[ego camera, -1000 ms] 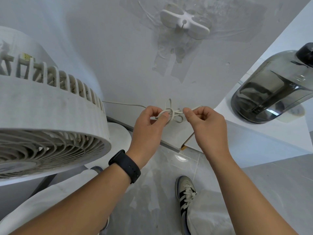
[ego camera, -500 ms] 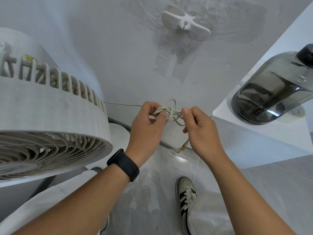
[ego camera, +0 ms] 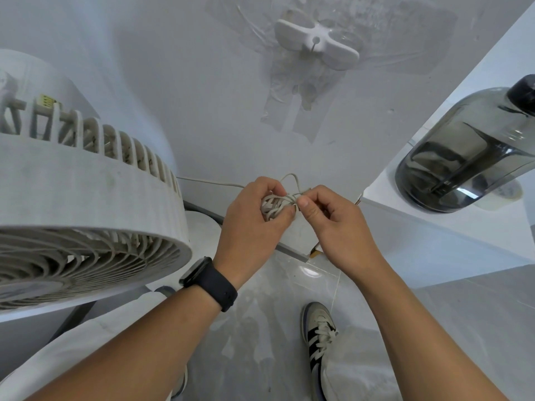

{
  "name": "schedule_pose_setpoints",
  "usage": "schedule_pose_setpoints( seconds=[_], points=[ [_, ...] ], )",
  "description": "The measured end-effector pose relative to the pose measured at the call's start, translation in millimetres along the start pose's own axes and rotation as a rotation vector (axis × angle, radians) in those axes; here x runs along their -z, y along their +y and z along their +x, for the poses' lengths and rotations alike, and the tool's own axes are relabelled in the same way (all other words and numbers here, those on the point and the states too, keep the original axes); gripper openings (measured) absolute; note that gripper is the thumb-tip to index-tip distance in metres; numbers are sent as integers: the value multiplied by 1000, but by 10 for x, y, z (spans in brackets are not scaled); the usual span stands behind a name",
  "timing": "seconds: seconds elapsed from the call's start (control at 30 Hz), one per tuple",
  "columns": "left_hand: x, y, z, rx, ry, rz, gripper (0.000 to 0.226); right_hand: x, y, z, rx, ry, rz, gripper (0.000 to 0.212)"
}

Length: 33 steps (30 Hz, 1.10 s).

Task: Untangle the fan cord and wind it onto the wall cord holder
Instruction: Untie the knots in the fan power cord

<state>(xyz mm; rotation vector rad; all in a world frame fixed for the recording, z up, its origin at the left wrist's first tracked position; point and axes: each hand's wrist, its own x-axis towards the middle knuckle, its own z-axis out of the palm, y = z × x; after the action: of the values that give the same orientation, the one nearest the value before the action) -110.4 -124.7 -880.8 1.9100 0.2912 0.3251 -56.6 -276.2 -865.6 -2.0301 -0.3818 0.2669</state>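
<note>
The person stands close to the wall with the tangled fan cord (ego camera: 276, 205) raised in front of the chest, probably so the knot sits in plain sight and within easy reach of both hands. The left hand (ego camera: 254, 224) is curled around the bundled loops, thumb across the front, and acts as the anchor. The right hand (ego camera: 333, 224) is mostly closed, its thumb and forefinger pinching a strand at the right edge of the bundle, where one small loop sticks up above the knuckles. This looks like the picking-apart step: one hand fixes the mass while the other teases a strand free.

A slack run of cord leads from the bundle leftward along the wall toward the fan (ego camera: 86, 204), which stands at the left, so the cord is not under tension.

The wall cord holder (ego camera: 315, 44) is mounted higher on the wall, well apart from the hands, and carries no cord, so winding has not begun. A dark translucent jug (ego camera: 463, 157) stands on a white ledge (ego camera: 451, 224) at the right, away from the work.
</note>
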Motion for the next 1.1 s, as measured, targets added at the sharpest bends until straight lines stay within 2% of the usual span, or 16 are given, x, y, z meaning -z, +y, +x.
schedule_pose_setpoints(
  seconds=[0.13, 0.3, 0.43, 0.53, 0.77, 0.9, 0.97, 1.1],
  points=[
    [-9, -5, -12, -50, -6, 54, 19, -27, 2, -18, 16, -14, 27, 25],
    [-23, 31, -6, -7, 15, 23, 20, -35, -24, -5, 30, 38, 75, 20],
    [-20, 18, -1, 31, 16, 6, 15, -72, 60, 10, 106, 73, -112, 22],
    [-17, 4, 8, 44, -15, 9, 16, -84, 105, 16, 122, 79, -151, 25],
    [27, 35, 18, -46, -128, 153, 5, -187, 93, -44, 165, 158, -172, 30],
    [26, 35, 32, -72, -85, 163, 3, -189, 20, -41, 136, 178, -128, 33],
    [-9, 35, 19, -34, -50, 63, 4, -207, -42, -40, 93, 197, -69, 35],
    [-20, 76, 10, 131, -50, -379, 9, -252, -154, -54, 83, 300, -12, 37]
  ],
)
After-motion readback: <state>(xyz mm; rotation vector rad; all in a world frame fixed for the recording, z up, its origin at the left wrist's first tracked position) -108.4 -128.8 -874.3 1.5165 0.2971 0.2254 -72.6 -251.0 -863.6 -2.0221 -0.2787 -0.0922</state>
